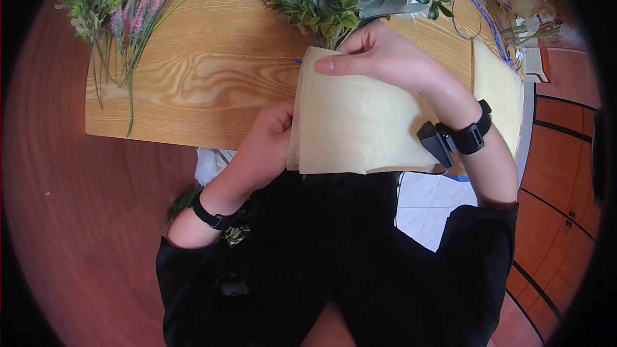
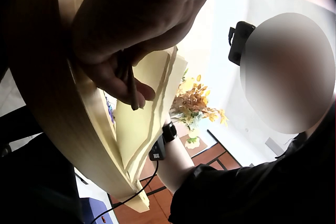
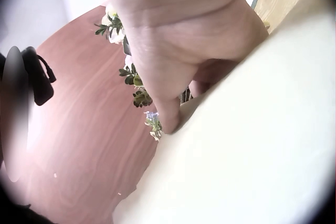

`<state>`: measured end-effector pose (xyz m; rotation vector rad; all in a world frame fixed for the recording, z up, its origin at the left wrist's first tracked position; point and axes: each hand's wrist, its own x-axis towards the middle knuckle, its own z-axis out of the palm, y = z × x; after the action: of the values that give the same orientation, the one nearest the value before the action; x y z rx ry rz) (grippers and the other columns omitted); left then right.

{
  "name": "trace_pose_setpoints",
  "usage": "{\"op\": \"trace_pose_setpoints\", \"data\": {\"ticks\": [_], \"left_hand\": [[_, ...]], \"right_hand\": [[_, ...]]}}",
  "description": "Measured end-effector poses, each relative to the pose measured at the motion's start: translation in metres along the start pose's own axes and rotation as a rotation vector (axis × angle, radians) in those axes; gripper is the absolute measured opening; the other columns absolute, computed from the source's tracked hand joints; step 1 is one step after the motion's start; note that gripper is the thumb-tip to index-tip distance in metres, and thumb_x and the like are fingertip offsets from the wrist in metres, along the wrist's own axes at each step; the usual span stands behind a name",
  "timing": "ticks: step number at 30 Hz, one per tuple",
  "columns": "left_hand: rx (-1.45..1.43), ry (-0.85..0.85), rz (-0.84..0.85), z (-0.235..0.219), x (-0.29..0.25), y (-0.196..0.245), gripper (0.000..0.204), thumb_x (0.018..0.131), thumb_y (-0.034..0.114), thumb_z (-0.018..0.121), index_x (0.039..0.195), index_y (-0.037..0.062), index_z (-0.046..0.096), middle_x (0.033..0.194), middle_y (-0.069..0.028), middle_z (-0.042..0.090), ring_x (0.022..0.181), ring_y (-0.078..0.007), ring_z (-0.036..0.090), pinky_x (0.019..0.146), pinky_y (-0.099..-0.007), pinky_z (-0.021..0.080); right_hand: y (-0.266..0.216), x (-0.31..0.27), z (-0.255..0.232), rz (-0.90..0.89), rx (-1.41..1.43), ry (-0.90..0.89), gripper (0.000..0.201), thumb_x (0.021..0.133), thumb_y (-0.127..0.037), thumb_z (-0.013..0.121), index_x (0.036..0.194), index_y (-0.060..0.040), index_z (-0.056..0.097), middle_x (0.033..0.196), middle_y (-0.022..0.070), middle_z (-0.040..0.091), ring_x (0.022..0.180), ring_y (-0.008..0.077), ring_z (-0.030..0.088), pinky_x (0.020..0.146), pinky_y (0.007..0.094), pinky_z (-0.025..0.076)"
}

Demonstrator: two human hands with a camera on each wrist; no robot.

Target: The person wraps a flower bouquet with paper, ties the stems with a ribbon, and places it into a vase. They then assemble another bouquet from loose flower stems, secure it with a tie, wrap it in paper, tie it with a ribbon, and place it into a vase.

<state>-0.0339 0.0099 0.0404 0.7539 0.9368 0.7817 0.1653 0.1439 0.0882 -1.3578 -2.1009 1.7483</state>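
Note:
A bouquet (image 1: 340, 0) of green leaves and white flowers lies toward the far side of the table, its stems running down behind cream wrapping paper (image 1: 360, 122). My right hand (image 1: 379, 51) grips the paper's upper edge at the stems, thumb over the front and the other fingers behind. In the right wrist view, that thumb (image 3: 169, 116) presses on the paper's edge. My left hand (image 1: 267, 138) is at the paper's left edge, partly hidden behind it. The left wrist view shows its curled fingers (image 2: 110, 79) pinching at the paper, in shadow.
Blue flowers (image 1: 90, 9) and pink flower sprigs (image 1: 141, 16) lie at the table's (image 1: 193, 83) left. More cream paper (image 1: 498, 96) lies at the right edge, near blue cord (image 1: 491, 22) and dried flowers (image 1: 546, 9). Wooden cabinets (image 1: 559, 205) stand to the right.

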Motion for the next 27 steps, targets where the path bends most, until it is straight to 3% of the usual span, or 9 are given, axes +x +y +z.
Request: {"op": "trace_pose_setpoints", "data": {"ticks": [9,12,14,18,27], "left_hand": [[0.157,0.046,0.153,0.005,-0.003,0.006,0.024,0.095,0.016,0.063,0.11,-0.0023,0.065,0.096,-0.003,0.071,0.085,-0.0072,0.062,0.075,-0.025,0.05],[0.298,0.002,0.255,0.003,-0.004,0.006,0.025,0.092,0.015,0.065,0.11,-0.0031,0.064,0.098,-0.005,0.071,0.088,-0.0095,0.062,0.078,-0.0268,0.05],[0.236,0.016,0.249,0.004,-0.004,0.006,0.027,0.09,0.015,0.067,0.109,-0.0034,0.064,0.098,-0.0061,0.071,0.09,-0.0103,0.062,0.079,-0.0277,0.05],[0.24,0.009,0.236,0.004,-0.006,0.009,0.027,0.09,0.016,0.067,0.109,-0.0033,0.064,0.099,-0.0069,0.071,0.091,-0.01,0.062,0.08,-0.0276,0.05],[0.378,0.024,0.242,-0.003,-0.006,0.007,0.023,0.091,0.013,0.063,0.107,-0.0035,0.064,0.097,-0.0063,0.071,0.089,-0.0109,0.062,0.077,-0.0288,0.05]], "right_hand": [[-0.003,0.002,0.014,0.117,0.438,0.041,0.022,0.078,-0.02,0.08,0.075,-0.0002,0.073,0.061,0.001,0.064,0.049,0.0061,0.056,0.048,0.0208,0.042],[-0.006,-0.001,0.015,0.153,0.564,-0.027,0.019,0.077,-0.018,0.08,0.076,-0.0003,0.072,0.063,0.0015,0.065,0.051,0.0067,0.058,0.05,0.0219,0.043],[0.001,0.001,0.012,0.201,0.688,-0.104,0.025,0.073,-0.012,0.08,0.089,0.004,0.071,0.082,0.0098,0.07,0.069,0.0134,0.066,0.064,0.028,0.053],[-0.005,-0.001,0.015,0.188,0.707,-0.039,0.017,0.073,-0.011,0.081,0.082,0.0007,0.072,0.074,0.0062,0.069,0.062,0.0112,0.063,0.057,0.0263,0.049],[0.015,0.011,0.02,0.157,0.74,-0.039,0.036,0.073,-0.007,0.078,0.106,0.0041,0.066,0.094,0.0106,0.069,0.078,0.0174,0.067,0.07,0.0306,0.055]]}}
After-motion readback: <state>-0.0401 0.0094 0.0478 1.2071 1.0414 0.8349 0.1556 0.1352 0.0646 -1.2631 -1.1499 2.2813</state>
